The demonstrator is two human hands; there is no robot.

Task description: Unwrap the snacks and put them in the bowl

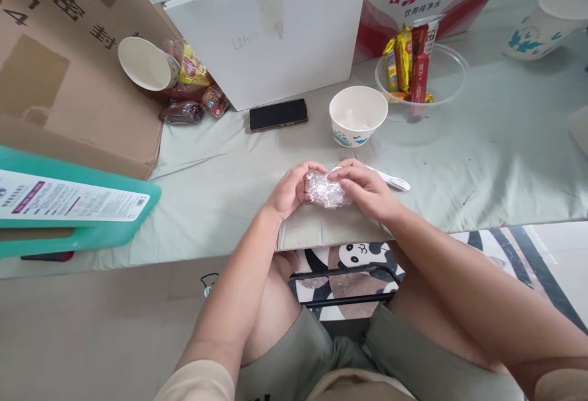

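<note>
Left hand and right hand, fingers curled, hold crumpled clear plastic between them, nearer the wearer than the paper bowl; a phone lies left of the bowl.

Wrap between left hand and right hand, bowl just beyond the latter, phone beyond to left, snacks in tub beyond to right, jug well left.

The right hand hid part of a white implement from me; my view cut off a green container and the upper-right paper cup; a white box's scrawl was illegible.
</note>
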